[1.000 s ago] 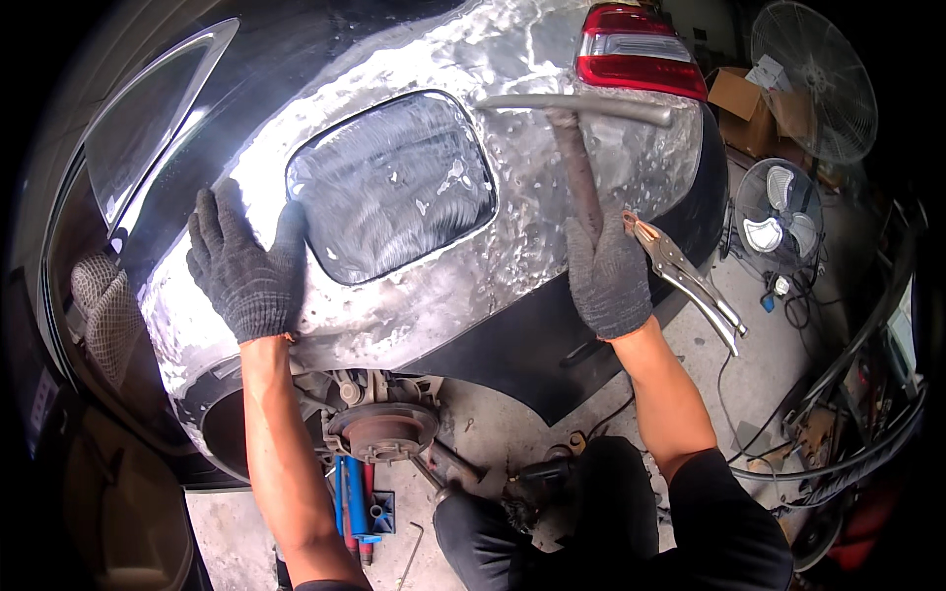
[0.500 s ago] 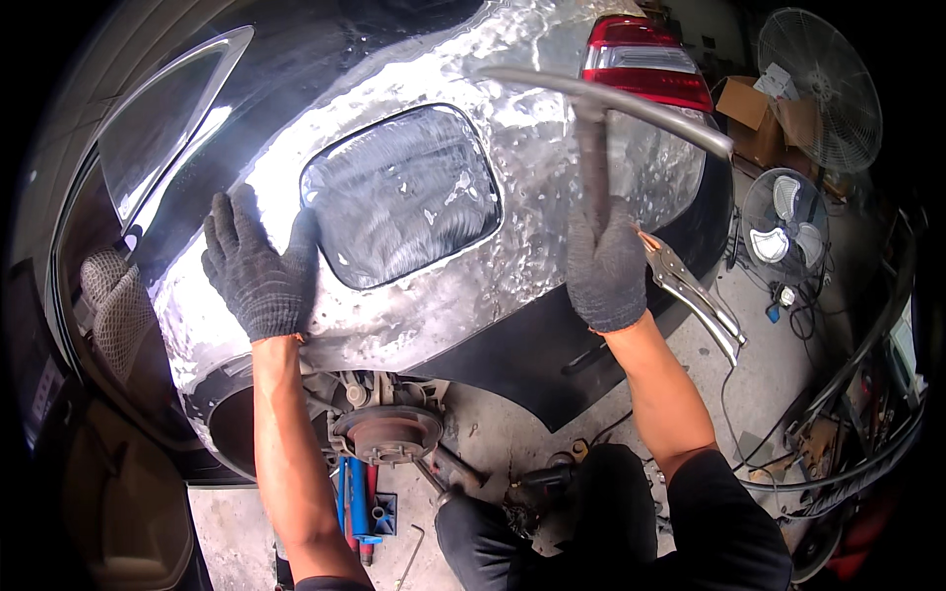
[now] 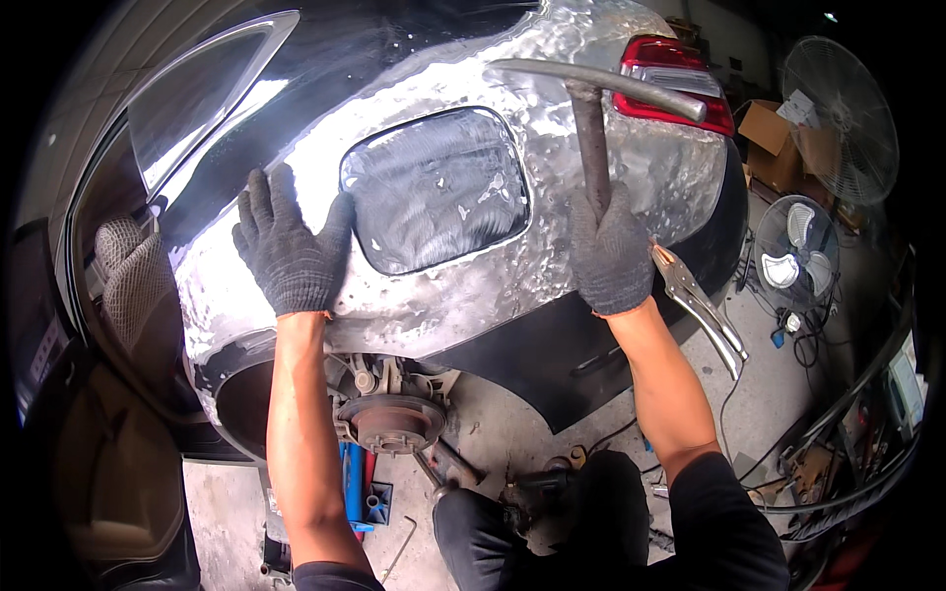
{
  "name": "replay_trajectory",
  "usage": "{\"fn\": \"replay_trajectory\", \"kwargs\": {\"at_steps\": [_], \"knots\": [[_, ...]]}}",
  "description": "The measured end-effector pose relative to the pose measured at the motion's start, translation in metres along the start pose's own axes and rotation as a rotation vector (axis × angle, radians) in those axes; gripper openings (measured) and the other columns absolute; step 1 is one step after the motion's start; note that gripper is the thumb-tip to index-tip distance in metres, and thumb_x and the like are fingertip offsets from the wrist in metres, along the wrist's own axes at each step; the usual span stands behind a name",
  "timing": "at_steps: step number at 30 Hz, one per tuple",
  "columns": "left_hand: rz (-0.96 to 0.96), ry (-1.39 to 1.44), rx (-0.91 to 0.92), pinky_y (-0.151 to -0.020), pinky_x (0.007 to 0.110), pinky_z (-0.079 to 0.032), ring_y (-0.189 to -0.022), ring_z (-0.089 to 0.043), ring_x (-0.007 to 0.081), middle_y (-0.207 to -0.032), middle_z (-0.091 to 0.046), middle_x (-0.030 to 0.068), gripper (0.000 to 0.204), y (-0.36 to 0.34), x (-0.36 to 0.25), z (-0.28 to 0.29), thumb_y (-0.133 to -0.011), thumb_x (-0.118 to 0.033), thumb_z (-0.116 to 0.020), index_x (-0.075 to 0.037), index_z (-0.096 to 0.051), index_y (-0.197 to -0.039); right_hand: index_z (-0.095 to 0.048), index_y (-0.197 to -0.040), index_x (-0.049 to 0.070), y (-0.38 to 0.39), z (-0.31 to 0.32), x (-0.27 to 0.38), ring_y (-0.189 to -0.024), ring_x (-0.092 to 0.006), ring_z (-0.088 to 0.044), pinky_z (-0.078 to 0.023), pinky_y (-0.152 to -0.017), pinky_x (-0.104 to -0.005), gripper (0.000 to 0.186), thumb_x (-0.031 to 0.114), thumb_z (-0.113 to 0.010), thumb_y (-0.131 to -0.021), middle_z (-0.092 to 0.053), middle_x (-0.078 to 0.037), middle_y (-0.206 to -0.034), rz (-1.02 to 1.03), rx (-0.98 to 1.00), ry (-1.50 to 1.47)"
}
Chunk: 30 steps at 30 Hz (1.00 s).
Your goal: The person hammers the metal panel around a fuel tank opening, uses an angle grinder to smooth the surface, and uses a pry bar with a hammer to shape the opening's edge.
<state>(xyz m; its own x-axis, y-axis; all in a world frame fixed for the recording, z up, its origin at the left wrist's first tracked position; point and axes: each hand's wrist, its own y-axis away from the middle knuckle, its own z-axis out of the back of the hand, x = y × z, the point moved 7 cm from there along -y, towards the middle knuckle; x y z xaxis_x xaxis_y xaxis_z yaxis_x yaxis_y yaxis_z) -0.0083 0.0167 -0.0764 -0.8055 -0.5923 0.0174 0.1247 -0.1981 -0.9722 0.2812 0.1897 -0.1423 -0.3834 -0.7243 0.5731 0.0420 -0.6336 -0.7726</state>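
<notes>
My left hand (image 3: 292, 242), in a dark grey knit glove, lies flat with fingers spread on the bare-metal rear quarter panel (image 3: 434, 305) of a car. Its thumb is beside the left edge of the fuel door (image 3: 439, 192), which has a scuffed grey surface. In my right hand (image 3: 612, 251), gloved alike, is the handle of a body hammer (image 3: 594, 138) with a long, slightly curved head. That head is raised over the panel, its right end in front of the red and clear tail light (image 3: 674, 81). Locking pliers (image 3: 698, 307) are clamped near the panel's lower edge, beside my right wrist.
Below the panel, the wheel hub and brake disc (image 3: 394, 424) are exposed. A blue and red jack (image 3: 357, 488) stands beneath on the concrete floor. Two fans (image 3: 841, 118), a cardboard box (image 3: 772, 138) and cables are at the right. An open car door (image 3: 113, 473) is at the left.
The whole view has shifted, so the car appears farther right. My hammer has moved left relative to the tail light. My left hand keeps its place beside the fuel door.
</notes>
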Motion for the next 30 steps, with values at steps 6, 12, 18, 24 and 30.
{"fn": "replay_trajectory", "kwargs": {"at_steps": [6, 12, 18, 24, 30], "knots": [[-0.109, 0.075, 0.028, -0.118, 0.056, -0.019, -0.146, -0.030, 0.0387, -0.157, -0.035, 0.0192, 0.073, 0.002, 0.000, -0.003, -0.091, -0.050, -0.059, -0.006, -0.043, -0.147, -0.051, -0.116, -0.004, 0.004, 0.000, -0.014, -0.068, -0.0372, -0.065, -0.050, -0.064, -0.0453, 0.042, 0.033, -0.057, -0.098, -0.063, -0.021, -0.075, -0.092, 0.135, -0.125], [-0.317, 0.115, 0.108, -0.120, 0.052, -0.016, -0.149, -0.025, 0.0364, -0.158, -0.031, 0.0208, 0.083, -0.006, -0.021, -0.001, -0.090, -0.054, -0.059, -0.001, -0.036, -0.150, -0.053, -0.101, 0.001, 0.106, 0.012, -0.087, -0.045, -0.0086, -0.043, -0.036, -0.039, -0.0263, 0.034, 0.034, -0.057, -0.098, -0.046, 0.000, -0.061, -0.255, -0.074, -0.414], [-0.210, 0.183, 0.072, -0.118, 0.057, -0.019, -0.146, -0.028, 0.0413, -0.155, -0.034, 0.0252, 0.092, -0.008, -0.009, -0.007, -0.083, -0.061, -0.067, 0.000, -0.039, -0.145, -0.048, -0.088, 0.002, 0.199, -0.012, -0.111, -0.051, -0.0063, -0.043, -0.035, -0.045, -0.0240, 0.019, 0.017, -0.056, -0.097, -0.043, 0.001, -0.062, -0.501, -0.004, -0.837], [-0.241, 0.132, 0.094, -0.119, 0.056, -0.017, -0.147, -0.025, 0.0409, -0.157, -0.031, 0.0246, 0.088, -0.006, -0.009, -0.012, -0.086, -0.058, -0.064, 0.000, -0.038, -0.146, -0.048, -0.084, 0.003, 0.247, -0.010, -0.142, -0.053, -0.0040, -0.042, -0.033, -0.046, -0.0240, 0.015, 0.010, -0.053, -0.096, -0.043, 0.003, -0.063, -0.547, 0.045, -0.765], [-0.262, 0.115, 0.097, -0.118, 0.056, -0.018, -0.147, -0.025, 0.0412, -0.157, -0.030, 0.0248, 0.089, -0.006, -0.005, -0.018, -0.087, -0.060, -0.061, -0.002, -0.036, -0.149, -0.051, -0.087, 0.003, 0.253, -0.012, -0.137, -0.049, -0.0061, -0.044, -0.033, -0.043, -0.0234, 0.028, 0.028, -0.060, -0.096, -0.046, 0.002, -0.062, -0.560, 0.056, -0.951]]}}
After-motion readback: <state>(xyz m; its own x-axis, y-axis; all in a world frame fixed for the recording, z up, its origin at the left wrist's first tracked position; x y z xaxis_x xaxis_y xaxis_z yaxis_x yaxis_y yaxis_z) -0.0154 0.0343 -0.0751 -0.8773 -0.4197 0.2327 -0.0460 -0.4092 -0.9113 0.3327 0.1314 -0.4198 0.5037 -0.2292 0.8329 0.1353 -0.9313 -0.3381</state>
